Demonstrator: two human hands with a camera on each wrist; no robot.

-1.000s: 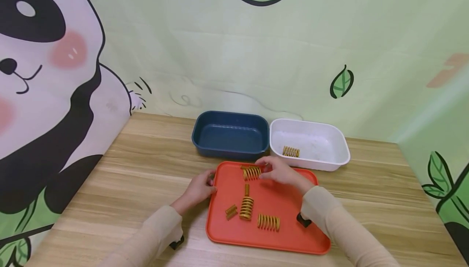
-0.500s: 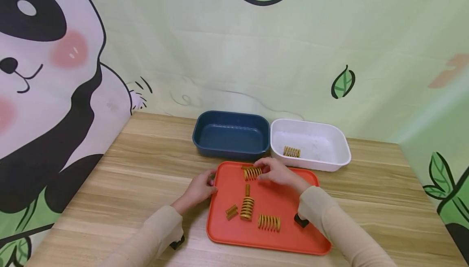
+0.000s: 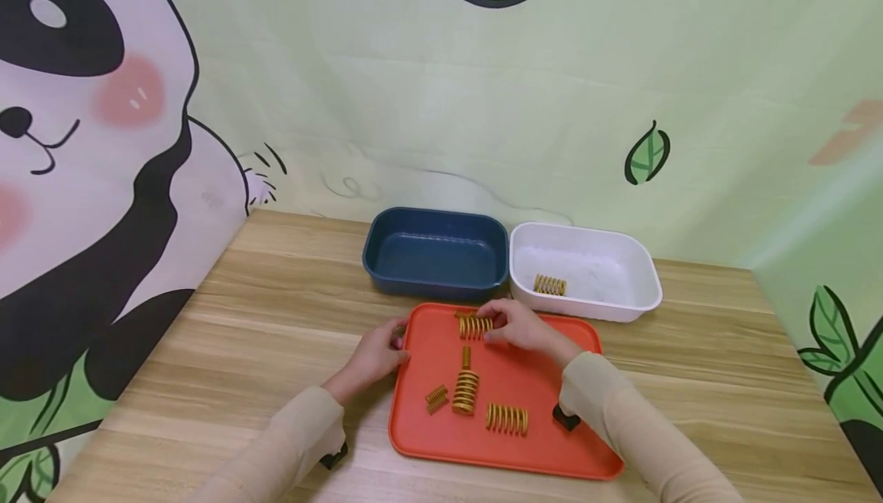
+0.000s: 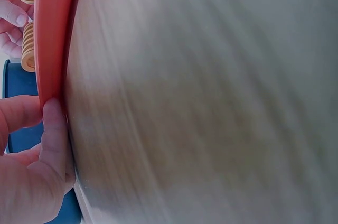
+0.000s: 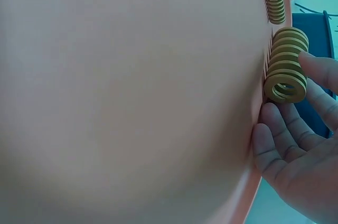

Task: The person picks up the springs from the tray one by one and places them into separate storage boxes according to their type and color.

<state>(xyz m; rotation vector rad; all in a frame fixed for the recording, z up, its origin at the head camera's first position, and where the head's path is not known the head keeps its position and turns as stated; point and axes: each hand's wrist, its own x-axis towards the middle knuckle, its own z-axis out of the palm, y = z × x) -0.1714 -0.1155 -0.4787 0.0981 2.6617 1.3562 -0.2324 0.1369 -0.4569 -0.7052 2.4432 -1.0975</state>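
A red tray point(image 3: 552, 453) bears several gold coil springs, some large and some small. My left hand point(image 3: 371, 353) pinches its left rim between thumb and fingers, as the left wrist view confirms. At the back of the tray, my right hand point(image 3: 522, 327) holds a large coil spring point(image 3: 474, 327) lying on its side. In the right wrist view the thumb rests on the coils of that large spring point(image 5: 287, 65), with fingers curled behind and below it. A small spring point(image 3: 464, 314) lies just behind. Nearer me lie a large spring point(image 3: 465, 393) and another large one point(image 3: 507, 419).
A dark blue bin point(image 3: 434, 288) and a white bin point(image 3: 621, 258) stand side by side behind the tray. One gold spring point(image 3: 549, 285) lies in the white bin. Two small springs also lie on the tray, one tilted point(image 3: 437, 399). A printed cloth backdrop rises behind the wooden table point(image 3: 276, 296).
My right hand has shifted very slightly left around the large spring at the back. My left hand keeps its place on the tray rim, and the springs have hardly moved.
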